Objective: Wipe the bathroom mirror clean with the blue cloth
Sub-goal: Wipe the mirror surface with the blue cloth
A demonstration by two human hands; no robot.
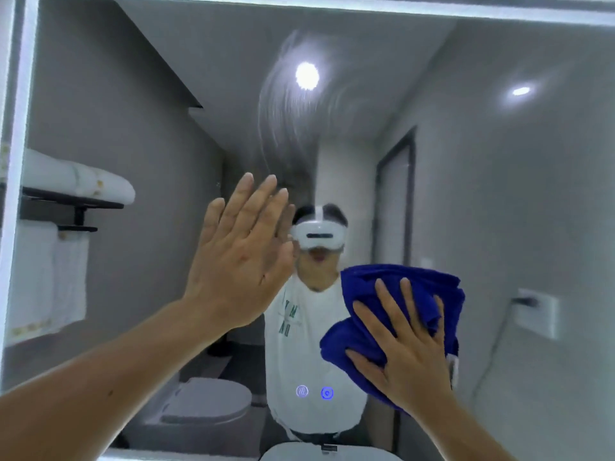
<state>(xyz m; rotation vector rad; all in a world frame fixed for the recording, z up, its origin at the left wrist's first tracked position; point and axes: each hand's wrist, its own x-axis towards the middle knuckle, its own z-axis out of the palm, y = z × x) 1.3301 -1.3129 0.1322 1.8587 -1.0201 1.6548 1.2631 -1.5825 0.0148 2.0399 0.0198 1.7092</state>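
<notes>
The bathroom mirror [499,201] fills nearly the whole view. Curved streaks [283,121] smear the glass above the centre. A bunched blue cloth [399,287] lies flat against the mirror at lower right. My right hand [409,347] presses on it with fingers spread and straight. My left hand [239,257] rests on the glass left of centre, palm flat and fingers straight, holding nothing.
The mirror has a lit frame [20,134] along its left and top edges. Two glowing touch icons [314,392] sit low on the glass. A white basin rim [329,454] shows below. Reflected are a towel rack, a toilet and a person in a headset.
</notes>
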